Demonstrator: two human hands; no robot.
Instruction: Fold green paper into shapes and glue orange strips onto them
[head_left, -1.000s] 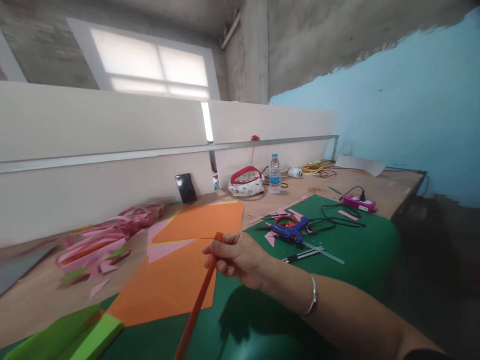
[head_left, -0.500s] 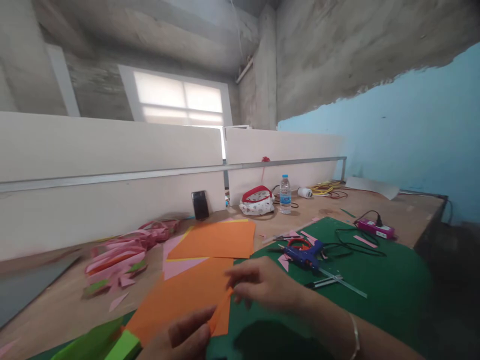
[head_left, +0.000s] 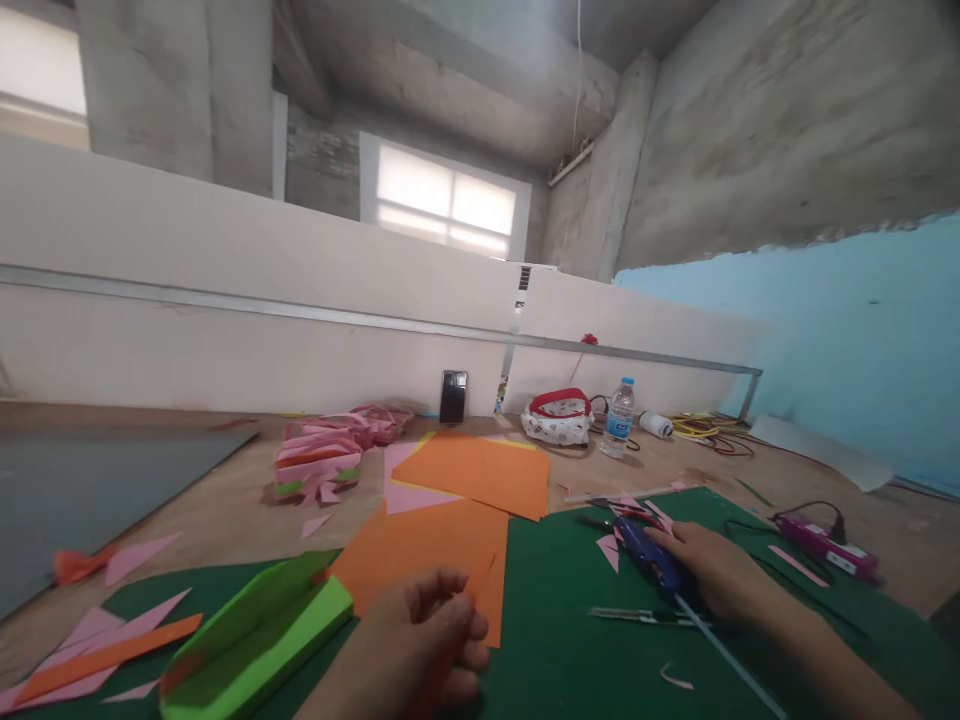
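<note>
My left hand [head_left: 435, 630] is closed in a pinch round a folded piece of orange paper [head_left: 482, 577], whose pointed tip sticks up past the fingers. Off to the right, my right hand [head_left: 701, 565] has its fingers on the blue hot glue gun [head_left: 646, 553], which lies on the green cutting mat [head_left: 555, 580]. A clear glue stick [head_left: 731, 655] trails from the gun's back end. Under and beyond my left hand is an orange paper sheet [head_left: 427, 540]. A bright green folded paper shape [head_left: 262, 640] rests to the left.
Pink paper strips [head_left: 322, 455] are heaped behind the mat. A phone [head_left: 453, 397] leans on the white partition, near a pouch [head_left: 556, 418] and a water bottle [head_left: 618, 420]. A pink power strip [head_left: 825, 545] with a black cord is at right. Metal tweezers [head_left: 637, 616] lie before the gun.
My right hand has left the orange paper and moved right onto the hot glue gun. The left hand keeps the orange piece. The view has swung left.
</note>
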